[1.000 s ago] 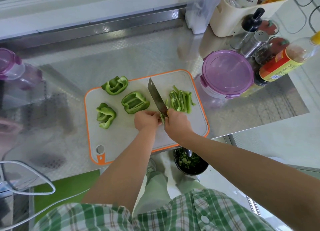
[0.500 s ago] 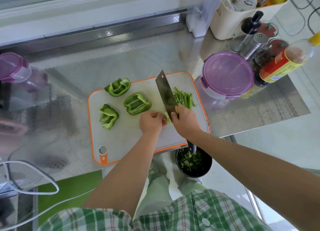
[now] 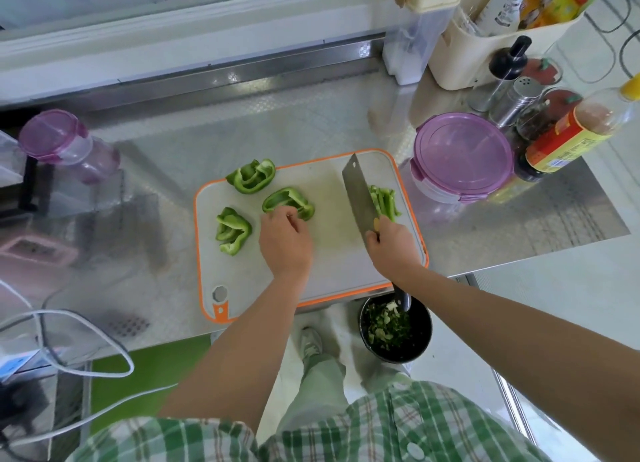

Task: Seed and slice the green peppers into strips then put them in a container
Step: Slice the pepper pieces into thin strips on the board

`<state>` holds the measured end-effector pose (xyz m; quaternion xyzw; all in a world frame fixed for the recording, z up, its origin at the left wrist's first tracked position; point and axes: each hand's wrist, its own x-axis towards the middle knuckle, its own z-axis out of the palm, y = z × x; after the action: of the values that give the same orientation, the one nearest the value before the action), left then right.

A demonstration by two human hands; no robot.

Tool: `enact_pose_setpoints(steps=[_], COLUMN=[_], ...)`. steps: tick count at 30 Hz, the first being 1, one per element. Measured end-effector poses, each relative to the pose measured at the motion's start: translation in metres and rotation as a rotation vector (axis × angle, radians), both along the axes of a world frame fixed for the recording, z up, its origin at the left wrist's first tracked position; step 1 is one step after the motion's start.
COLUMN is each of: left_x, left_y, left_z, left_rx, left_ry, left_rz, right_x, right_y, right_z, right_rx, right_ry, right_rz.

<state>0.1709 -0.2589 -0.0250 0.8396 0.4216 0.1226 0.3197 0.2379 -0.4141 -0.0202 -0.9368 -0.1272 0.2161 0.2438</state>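
Observation:
On the orange-rimmed cutting board lie three seeded green pepper pieces: one at the back, one at the left, one in the middle. My left hand reaches over the middle piece, its fingertips touching the piece's near edge. My right hand grips the cleaver, whose blade stands against a pile of cut pepper strips at the board's right side. A round container with a purple lid stands shut to the right of the board.
A black bin with green scraps sits on the floor below the counter edge. Bottles, shakers and a beige caddy crowd the back right. A purple-lidded jar lies at the left. White cables trail over the front left.
My left hand left the cutting spot and moved left to the middle pepper piece. The cleaver slid right, pushing the strips toward the board's right edge.

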Motion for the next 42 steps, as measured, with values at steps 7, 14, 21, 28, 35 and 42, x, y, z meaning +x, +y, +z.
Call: enact_pose_setpoints(steps=[7,14,21,28,35,42], left_x=[0.006,0.014,0.013,0.007,0.008,0.012], left_y=[0.041,0.045,0.033,0.024,0.026,0.009], left_z=[0.006,-0.002,0.010,0.017,0.009,0.025], left_rx=[0.134,-0.084,-0.162,-0.219,-0.212,-0.247], left_ry=[0.167,0.260,0.112,0.059,0.156,0.158], left_rz=[-0.080,-0.112,-0.147,-0.172,-0.128,-0.123], right_x=[-0.006,-0.001,-0.006,-0.005,-0.003,-0.009], right_y=[0.010,0.012,0.026,0.018,0.014,0.022], right_z=[0.000,0.009,0.008,0.017,0.034,0.041], right_rx=[-0.015,0.080,-0.025,-0.055,-0.021,-0.113], right_ry=[0.032,0.017,0.054,0.083,-0.090,-0.097], right_rz=[0.126,0.101,0.174,0.279,0.262,0.407])
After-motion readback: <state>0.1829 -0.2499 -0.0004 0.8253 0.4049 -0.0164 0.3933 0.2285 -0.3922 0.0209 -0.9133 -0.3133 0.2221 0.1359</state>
